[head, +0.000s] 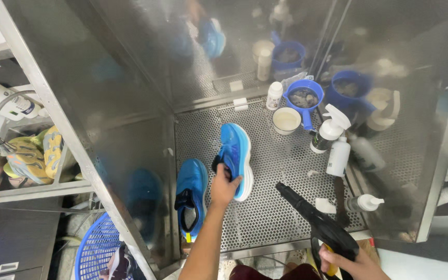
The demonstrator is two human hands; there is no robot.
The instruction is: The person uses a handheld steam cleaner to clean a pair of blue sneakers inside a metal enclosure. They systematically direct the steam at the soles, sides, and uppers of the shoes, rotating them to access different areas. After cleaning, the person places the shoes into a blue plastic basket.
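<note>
While the right hand [349,264] sits at the bottom edge of the view, its fingers are wrapped closed around the grip of a black spray gun [317,223], whose nozzle points up and to the left over the perforated metal floor [276,207]. A little farther, the left hand [224,187] is closed on the heel end of a blue shoe [236,158] with a white sole, and it holds this shoe tilted on its side above the floor. Just beside it, to the left, a second blue shoe [191,197] lies flat on the floor with its opening up, close to the steel side wall [125,145]. On the right side stand a white spray bottle [330,129] and a white plain bottle [338,156] near each other, and a pump bottle [365,203] lies lower. Farther back are a white cup [286,120], a blue scoop [303,97] with something dark in it, perhaps dirty water, and a small white bottle [274,95]. Outside the cabinet, at the lower left, a blue plastic basket [97,249] shows partly.
</note>
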